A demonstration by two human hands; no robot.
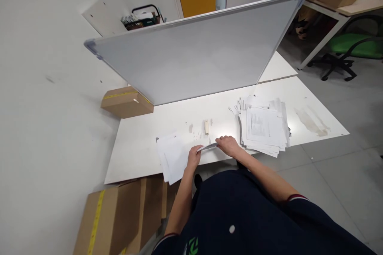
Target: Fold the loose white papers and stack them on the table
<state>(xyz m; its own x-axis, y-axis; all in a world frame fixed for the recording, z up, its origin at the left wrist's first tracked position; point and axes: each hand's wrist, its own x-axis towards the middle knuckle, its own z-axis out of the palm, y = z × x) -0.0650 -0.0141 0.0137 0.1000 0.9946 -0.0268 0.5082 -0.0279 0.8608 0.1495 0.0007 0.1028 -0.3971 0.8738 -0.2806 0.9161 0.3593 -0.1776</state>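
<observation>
Between my two hands I hold a thin stack of paper sheets (pixel 208 146), seen nearly edge-on at the table's front edge. My left hand (pixel 194 157) is closed on its left end. My right hand (pixel 227 145) grips the right end. Just beyond the sheets a small cream-coloured block (pixel 206 127), perhaps a stapler, lies on the white table (pixel 134 143). Several loose white sheets (pixel 173 157) lie to the left, overhanging the front edge. To the right rests a thick, untidy pile of printed papers (pixel 263 125).
A large whiteboard (pixel 194 55) stands along the back of the table. A cardboard box (pixel 128 103) sits at the back left corner, and larger cardboard boxes (pixel 113 219) stand below on the left. A green chair (pixel 356 46) is at the far right.
</observation>
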